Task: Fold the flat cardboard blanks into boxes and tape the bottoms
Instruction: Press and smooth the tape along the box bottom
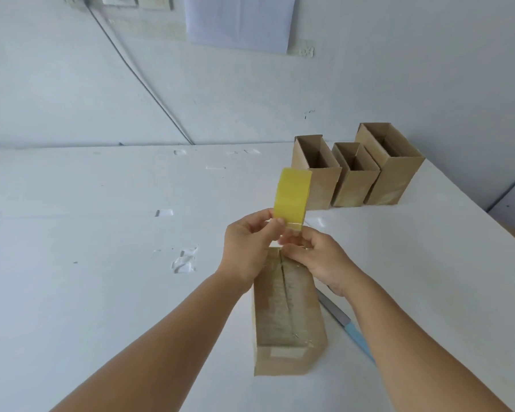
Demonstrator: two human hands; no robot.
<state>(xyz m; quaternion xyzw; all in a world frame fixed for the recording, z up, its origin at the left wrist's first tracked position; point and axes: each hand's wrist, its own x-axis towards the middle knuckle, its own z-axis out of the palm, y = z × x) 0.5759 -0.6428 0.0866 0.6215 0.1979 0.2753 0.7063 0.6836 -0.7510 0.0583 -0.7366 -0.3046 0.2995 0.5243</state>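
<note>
The left hand [247,248] has its thumb and fingertips pinched on the lower edge of a yellow tape roll [292,199], held up edge-on above the far end of the cardboard box [286,316]. The right hand [315,257] curls beside it, its fingertips pinching the tape just under the roll. Both forearms reach forward over the white table [101,263]. The box lies bottom-up, seam taped. Three finished boxes [357,171] stand open near the wall; a blue-handled knife [348,325] lies just right of the box.

Bright, even, cool daylight washes the white counter [101,292] almost flat, with only faint, soft shadows right of the three open boxes [357,171]. Wide-angle bending slants the wall behind those boxes. Detail is slightly soft throughout, without harsh glare.
</note>
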